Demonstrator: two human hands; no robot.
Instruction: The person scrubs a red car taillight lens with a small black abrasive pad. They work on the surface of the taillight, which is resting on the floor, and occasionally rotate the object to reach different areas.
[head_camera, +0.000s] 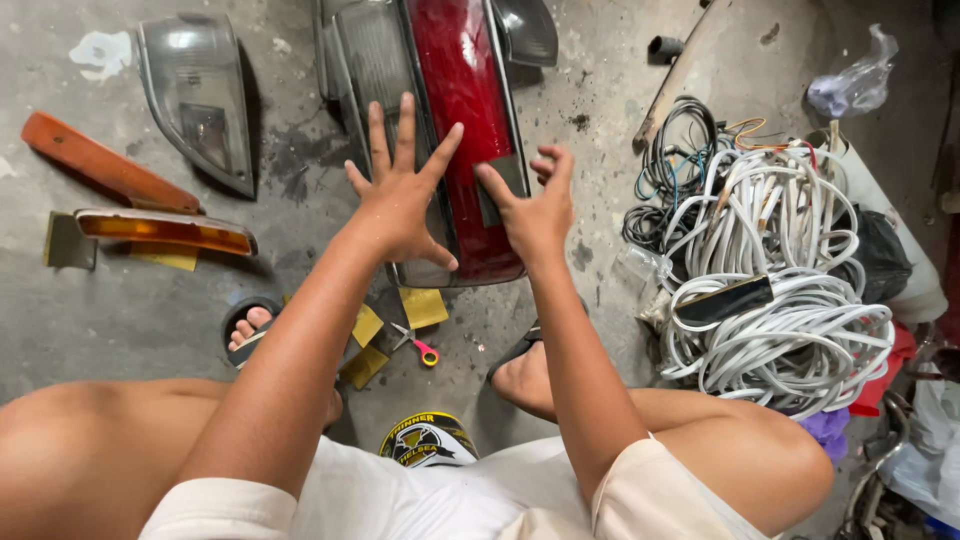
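The right hand (540, 215) pinches a small grey square of abrasive sheet (503, 185) against the long glossy red plastic tail-lamp lens (460, 110) lying on the concrete floor (120, 320). The left hand (400, 195), fingers spread, steadies the lens's near end and grips nothing. Rubbing looks underway; even pressure comes next.

Glossy red plastic tail light (455, 110), matt grey sandpaper (500, 185), rough concrete floor (120, 320).

both hands rest on the tail light (465, 90): left hand (400, 205) beside right hand (535, 215). scissors (418, 345) lie nearer the person; cable coil (780, 270) lies right.
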